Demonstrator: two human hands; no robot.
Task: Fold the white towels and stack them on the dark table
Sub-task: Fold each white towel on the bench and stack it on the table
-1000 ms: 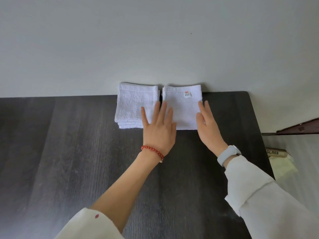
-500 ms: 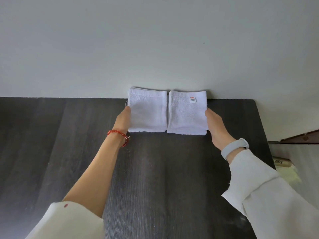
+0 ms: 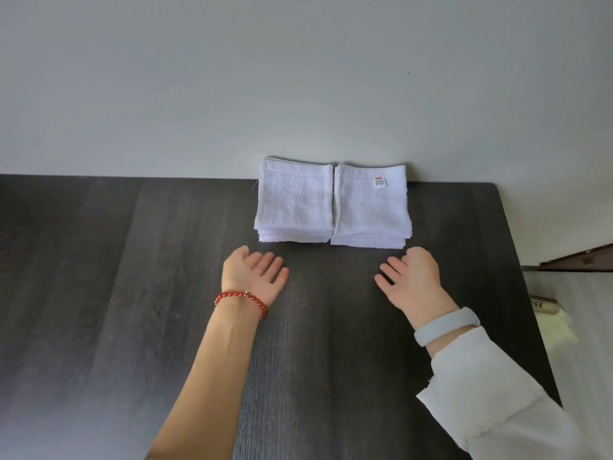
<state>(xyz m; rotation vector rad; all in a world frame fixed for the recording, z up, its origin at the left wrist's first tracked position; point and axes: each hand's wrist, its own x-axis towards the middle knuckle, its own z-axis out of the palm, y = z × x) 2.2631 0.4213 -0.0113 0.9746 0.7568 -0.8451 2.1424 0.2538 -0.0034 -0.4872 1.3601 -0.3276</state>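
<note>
Two folded white towel stacks (image 3: 333,204) side by side at far counter (image 3: 132,293) edge, against wall. Left hand (image 3: 255,277), right hand (image 3: 409,282) just before stacks, grip wide, empty. Advice: square edges gently; leave piles aligned, undisturbed.

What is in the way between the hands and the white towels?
Nothing visible. Only bare dark table lies between the left hand and the left towel stack, and between the right hand and the right towel stack. Both hands are open, just short of the stacks.
</note>
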